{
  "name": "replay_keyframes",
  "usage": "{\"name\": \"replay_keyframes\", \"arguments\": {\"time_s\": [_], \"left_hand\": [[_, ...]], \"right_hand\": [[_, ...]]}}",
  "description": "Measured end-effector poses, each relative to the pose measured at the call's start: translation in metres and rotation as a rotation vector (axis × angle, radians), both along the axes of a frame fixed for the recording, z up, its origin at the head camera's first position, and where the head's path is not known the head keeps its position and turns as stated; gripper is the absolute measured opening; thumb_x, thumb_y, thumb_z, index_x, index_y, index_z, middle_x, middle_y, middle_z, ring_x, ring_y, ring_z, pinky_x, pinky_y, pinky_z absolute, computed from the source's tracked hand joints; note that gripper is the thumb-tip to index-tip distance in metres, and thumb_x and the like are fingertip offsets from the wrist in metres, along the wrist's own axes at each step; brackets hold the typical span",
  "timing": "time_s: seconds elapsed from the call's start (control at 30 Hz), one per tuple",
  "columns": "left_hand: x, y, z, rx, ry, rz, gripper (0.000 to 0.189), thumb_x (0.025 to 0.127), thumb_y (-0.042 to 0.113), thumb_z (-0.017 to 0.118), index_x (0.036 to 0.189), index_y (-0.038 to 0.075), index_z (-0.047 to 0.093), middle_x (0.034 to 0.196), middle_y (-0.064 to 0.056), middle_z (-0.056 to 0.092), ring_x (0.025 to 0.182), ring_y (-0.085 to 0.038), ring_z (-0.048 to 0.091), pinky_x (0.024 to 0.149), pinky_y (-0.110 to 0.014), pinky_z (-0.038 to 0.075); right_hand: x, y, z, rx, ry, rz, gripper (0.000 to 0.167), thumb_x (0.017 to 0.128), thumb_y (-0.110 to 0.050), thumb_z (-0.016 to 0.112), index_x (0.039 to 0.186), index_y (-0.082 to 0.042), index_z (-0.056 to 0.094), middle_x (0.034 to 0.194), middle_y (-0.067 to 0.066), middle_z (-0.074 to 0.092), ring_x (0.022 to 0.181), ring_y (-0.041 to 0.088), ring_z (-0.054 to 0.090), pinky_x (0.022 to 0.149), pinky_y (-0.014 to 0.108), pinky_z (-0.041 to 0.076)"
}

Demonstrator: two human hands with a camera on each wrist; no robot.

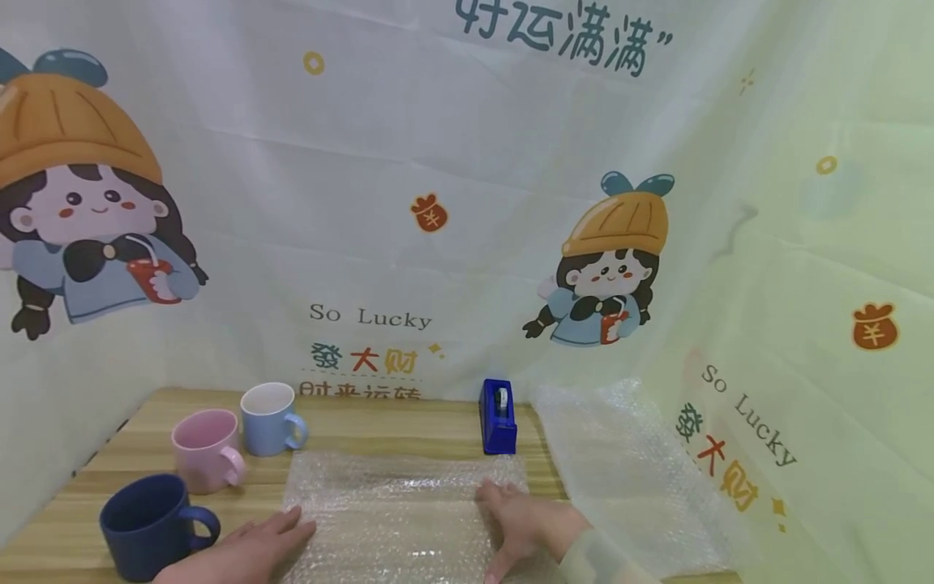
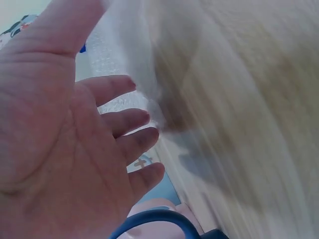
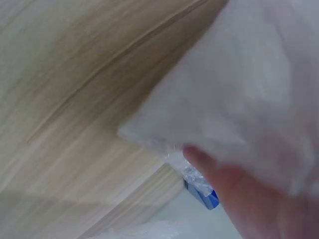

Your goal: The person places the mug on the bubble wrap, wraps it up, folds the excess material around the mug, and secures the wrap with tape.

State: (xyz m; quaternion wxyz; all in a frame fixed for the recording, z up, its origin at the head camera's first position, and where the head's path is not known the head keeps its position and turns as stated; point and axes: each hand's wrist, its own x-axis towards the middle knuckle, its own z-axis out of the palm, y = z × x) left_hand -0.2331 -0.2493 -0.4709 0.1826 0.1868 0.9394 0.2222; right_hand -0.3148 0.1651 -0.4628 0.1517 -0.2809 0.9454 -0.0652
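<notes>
A sheet of bubble wrap (image 1: 394,519) lies on the wooden table in the head view. My left hand (image 1: 244,551) is at its left edge, fingers straight and slightly apart. The left wrist view shows the bare palm (image 2: 55,144), with the fingertips touching the sheet's edge. At the right edge, my right hand (image 1: 521,519) rests on the wrap with thumb and fingers spread. In the blurred right wrist view, the lifted sheet (image 3: 219,94) covers most of that hand. A dark blue mug (image 1: 146,527) stands close beside the left hand.
Behind the dark blue mug stand a pink mug (image 1: 207,454) and a light blue mug (image 1: 266,418). A blue tape dispenser (image 1: 499,418) sits at the back of the table. More bubble wrap (image 1: 627,470) lies at the right. Printed cloth (image 1: 467,268) hangs around the table.
</notes>
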Motion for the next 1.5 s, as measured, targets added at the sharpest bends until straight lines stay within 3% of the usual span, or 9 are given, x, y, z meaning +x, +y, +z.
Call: {"name": "replay_keyframes", "arguments": {"time_s": [0.23,0.47,0.73,0.9,1.03,1.17,1.3,1.4,1.5], "left_hand": [[-0.004,0.006,0.003,-0.031,-0.017,0.039,0.095,0.085,0.057,0.090,0.160,0.011,0.054,0.171,-0.026,0.043,0.151,-0.062,0.044,0.117,-0.084,0.035],[-0.007,0.008,0.003,-0.044,-0.006,0.039,0.098,0.082,0.055,0.093,0.160,0.011,0.054,0.170,-0.026,0.044,0.149,-0.063,0.045,0.116,-0.084,0.036],[-0.015,-0.001,-0.012,-0.005,0.018,0.009,0.100,0.085,0.055,0.092,0.162,0.008,0.051,0.172,-0.031,0.038,0.151,-0.066,0.040,0.116,-0.086,0.034],[-0.025,-0.013,-0.034,0.002,0.190,-0.078,0.091,0.089,0.054,0.088,0.154,-0.001,0.056,0.162,-0.040,0.046,0.142,-0.068,0.048,0.110,-0.079,0.047],[-0.025,-0.021,-0.024,0.063,0.276,-0.131,0.078,0.091,0.042,0.090,0.147,-0.003,0.061,0.152,-0.043,0.053,0.132,-0.067,0.056,0.100,-0.071,0.058],[-0.010,-0.022,0.016,0.141,0.236,0.010,0.072,0.094,0.044,0.087,0.149,0.004,0.062,0.156,-0.036,0.054,0.137,-0.061,0.057,0.100,-0.069,0.059],[0.006,-0.036,0.048,0.095,0.424,0.209,0.074,0.091,0.055,0.086,0.145,0.009,0.066,0.148,-0.024,0.064,0.130,-0.047,0.065,0.099,-0.066,0.060],[0.011,-0.060,0.051,-0.008,0.558,0.347,0.095,0.083,0.066,0.088,0.147,0.001,0.061,0.139,-0.032,0.062,0.118,-0.049,0.064,0.096,-0.073,0.058],[0.012,-0.090,0.043,-0.118,0.500,0.461,0.122,0.078,0.075,0.087,0.150,-0.014,0.046,0.139,-0.050,0.046,0.119,-0.065,0.050,0.097,-0.083,0.049]], "right_hand": [[0.004,0.009,0.003,0.053,0.149,0.089,0.096,0.070,-0.060,0.098,0.151,-0.023,0.061,0.151,0.008,0.059,0.139,0.031,0.057,0.118,0.050,0.053],[0.010,0.031,0.010,0.016,-0.174,-0.019,0.095,0.082,-0.062,0.091,0.163,-0.052,0.043,0.181,-0.007,0.030,0.164,0.032,0.039,0.121,0.062,0.049],[0.013,0.036,0.005,-0.052,-0.258,-0.020,0.096,0.088,-0.058,0.089,0.168,-0.051,0.036,0.185,-0.005,0.021,0.169,0.031,0.027,0.126,0.060,0.044],[0.015,0.033,0.006,-0.043,-0.276,-0.035,0.093,0.089,-0.058,0.087,0.167,-0.050,0.037,0.184,-0.006,0.023,0.170,0.030,0.026,0.127,0.062,0.042],[0.016,0.031,0.006,-0.035,-0.273,-0.035,0.092,0.090,-0.054,0.088,0.166,-0.048,0.038,0.184,-0.005,0.022,0.170,0.029,0.025,0.127,0.061,0.043],[0.015,0.030,0.005,-0.028,-0.266,-0.025,0.091,0.091,-0.054,0.087,0.166,-0.046,0.038,0.184,-0.005,0.022,0.170,0.029,0.025,0.127,0.059,0.043],[0.013,0.029,0.003,-0.029,-0.275,-0.026,0.091,0.091,-0.053,0.087,0.166,-0.047,0.037,0.184,-0.006,0.021,0.170,0.029,0.024,0.127,0.060,0.043],[0.012,0.028,0.001,-0.026,-0.245,-0.019,0.093,0.090,-0.050,0.090,0.166,-0.045,0.037,0.184,-0.004,0.020,0.170,0.029,0.023,0.127,0.057,0.044],[0.012,0.027,0.000,-0.021,-0.216,-0.013,0.095,0.088,-0.047,0.092,0.166,-0.044,0.038,0.185,-0.001,0.019,0.171,0.030,0.022,0.126,0.056,0.045]]}}
